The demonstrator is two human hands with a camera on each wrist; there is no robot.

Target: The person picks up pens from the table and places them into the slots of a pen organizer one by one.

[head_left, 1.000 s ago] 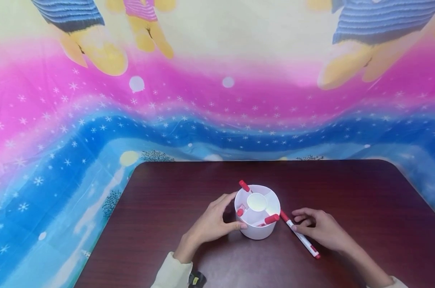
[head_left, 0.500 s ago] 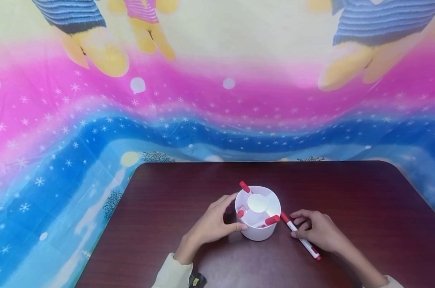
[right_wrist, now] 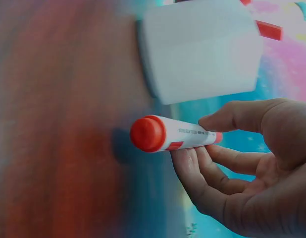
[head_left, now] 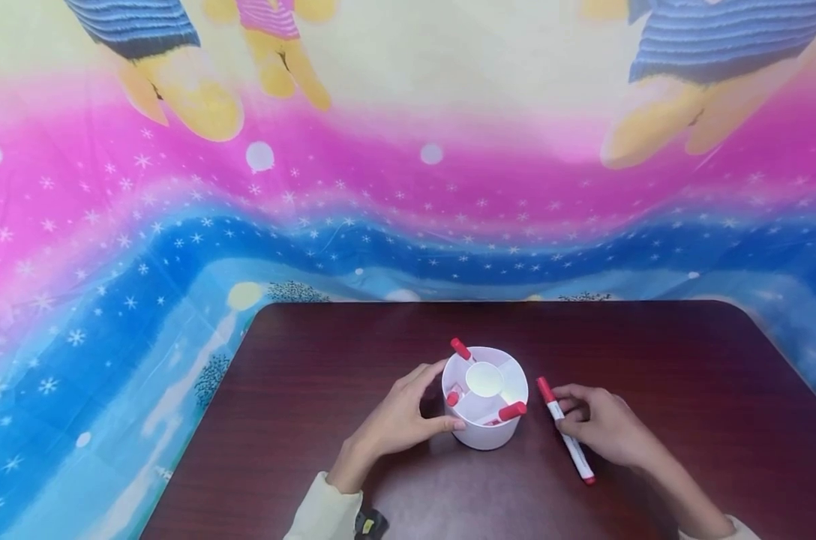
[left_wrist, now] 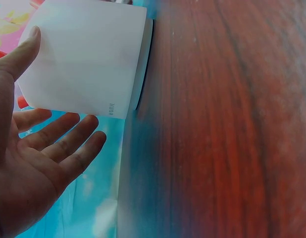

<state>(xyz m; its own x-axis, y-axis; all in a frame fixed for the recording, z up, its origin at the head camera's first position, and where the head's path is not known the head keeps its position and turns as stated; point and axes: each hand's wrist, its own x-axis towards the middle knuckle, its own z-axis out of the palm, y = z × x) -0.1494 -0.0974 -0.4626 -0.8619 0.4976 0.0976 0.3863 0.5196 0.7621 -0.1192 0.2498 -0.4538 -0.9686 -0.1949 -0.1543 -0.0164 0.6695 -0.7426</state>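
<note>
A round white divided pen holder (head_left: 484, 439) stands on the table, with red-capped markers (head_left: 512, 411) leaning in its outer compartments. At its left side is my left hand (head_left: 401, 412), the thumb resting against the wall. In the left wrist view, the fingers (left_wrist: 76, 136) of this hand are spread and fairly straight along the holder's side. To the right of the holder, my right hand (head_left: 600, 424) pinches a white marker (head_left: 570, 442) with a red cap between thumb and fingers. The marker's red end faces the camera in the right wrist view, apart from the holder.
The dark reddish-brown table (head_left: 340, 337) has rounded far corners. Behind it hangs a printed curtain (head_left: 408, 217) with pink and blue bands. A small black object (head_left: 370, 523) shows by the left sleeve (head_left: 323, 510).
My right hand has taken hold of the marker. Its capped end has come up and away from the holder, turning a little to the right. The left hand has stayed at the holder.
</note>
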